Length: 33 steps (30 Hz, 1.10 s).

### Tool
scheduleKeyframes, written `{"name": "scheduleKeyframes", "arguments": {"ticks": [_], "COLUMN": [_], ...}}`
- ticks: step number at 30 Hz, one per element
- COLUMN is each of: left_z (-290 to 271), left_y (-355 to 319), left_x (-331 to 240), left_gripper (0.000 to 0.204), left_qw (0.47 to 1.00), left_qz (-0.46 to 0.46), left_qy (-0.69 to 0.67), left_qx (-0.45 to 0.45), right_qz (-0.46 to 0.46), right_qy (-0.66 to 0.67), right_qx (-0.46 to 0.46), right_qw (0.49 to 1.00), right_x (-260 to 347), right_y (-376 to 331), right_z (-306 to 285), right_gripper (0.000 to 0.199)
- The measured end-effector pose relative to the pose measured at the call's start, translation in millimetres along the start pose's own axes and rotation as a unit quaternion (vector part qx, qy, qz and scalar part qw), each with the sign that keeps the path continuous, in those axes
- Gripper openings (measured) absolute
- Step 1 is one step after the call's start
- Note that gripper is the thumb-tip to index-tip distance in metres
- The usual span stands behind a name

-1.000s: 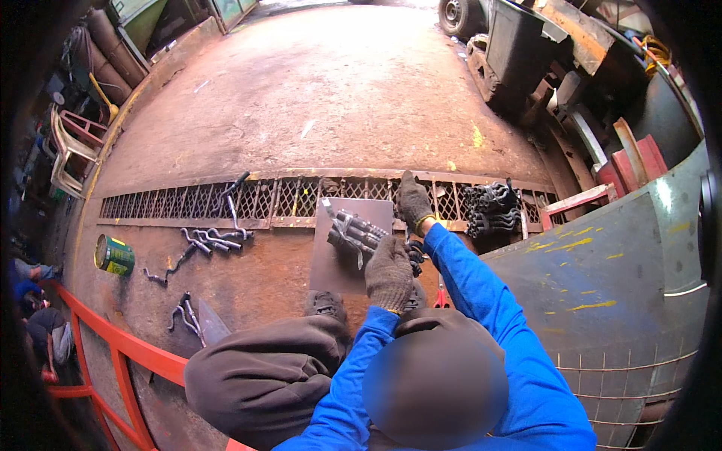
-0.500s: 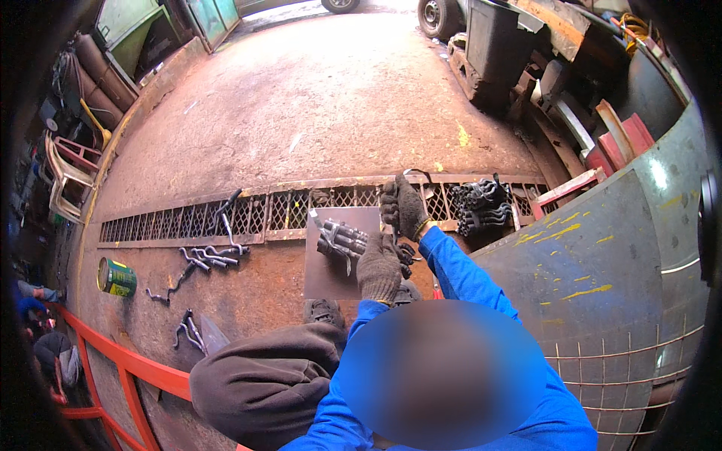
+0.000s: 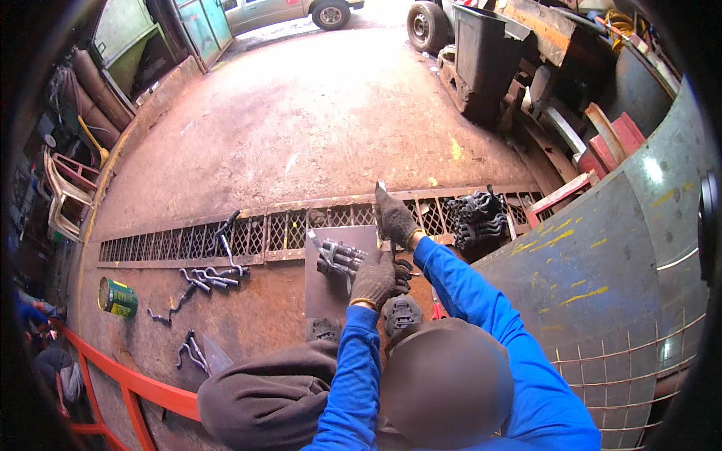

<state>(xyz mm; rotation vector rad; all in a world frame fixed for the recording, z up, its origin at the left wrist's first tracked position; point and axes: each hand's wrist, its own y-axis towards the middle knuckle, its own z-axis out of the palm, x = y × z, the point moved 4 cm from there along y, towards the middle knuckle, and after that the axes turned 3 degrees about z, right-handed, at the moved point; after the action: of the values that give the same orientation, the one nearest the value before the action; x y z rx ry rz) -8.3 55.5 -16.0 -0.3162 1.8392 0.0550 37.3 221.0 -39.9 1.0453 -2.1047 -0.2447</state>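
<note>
Closest in, my left knee (image 3: 263, 398) takes up the near floor, with a red rail (image 3: 169, 396) running off to its left. My two dark shoes (image 3: 402, 314) come next, and a red-handled tool (image 3: 437, 307) lies just right of the right one. Ahead of them a flat grey plate (image 3: 323, 297) carries the bundle of dark tubes (image 3: 342, 257), which sits under and to the left of my left glove (image 3: 374, 278). Those fingers are curled round its right-hand part and cover it; bent dark ends poke out past them on the right. My right glove (image 3: 396, 216) is farther out, arm stretched up and leftward, with a pale tip showing at the fingers; I can't tell whether they grip it. Left of the plate lie loose bent tubes (image 3: 214, 278) and a green can (image 3: 118, 297). Beyond, a floor grate (image 3: 150, 245) crosses my front, a stack of bent dark pieces (image 3: 479, 218) lying at its right. A dark bin (image 3: 489, 60) stands farther off, and a vehicle (image 3: 282, 15) farthest.
</note>
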Motion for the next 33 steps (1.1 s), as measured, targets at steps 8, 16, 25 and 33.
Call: {"name": "scheduleKeyframes", "arguments": {"ticks": [8,16,25,33], "left_z": [14,31,34,28], "left_y": [-14,-12,-26,-39], "left_x": [-3,71,37,35], "left_gripper": [0.041,0.015,0.015,0.013], "left_qw": [0.937,0.952,0.958,0.965], "left_qz": [0.142,0.045,0.075,0.022], "left_qy": [0.279,0.181,0.039,0.091], "left_qx": [-0.158,-0.243,-0.276,-0.245], "right_qz": [0.111,0.116,0.100,0.070], "right_qy": [-0.041,-0.093,-0.130,-0.066], "right_qx": [-0.017,-0.001,-0.019,-0.003], "right_qw": [0.993,0.989,0.986,0.995], "right_x": [-39,-11,0,-2], "right_y": [-9,-24,-26,-15], "right_z": [20,33,19,27], "right_gripper": [0.037,0.025,0.026,0.035]}}
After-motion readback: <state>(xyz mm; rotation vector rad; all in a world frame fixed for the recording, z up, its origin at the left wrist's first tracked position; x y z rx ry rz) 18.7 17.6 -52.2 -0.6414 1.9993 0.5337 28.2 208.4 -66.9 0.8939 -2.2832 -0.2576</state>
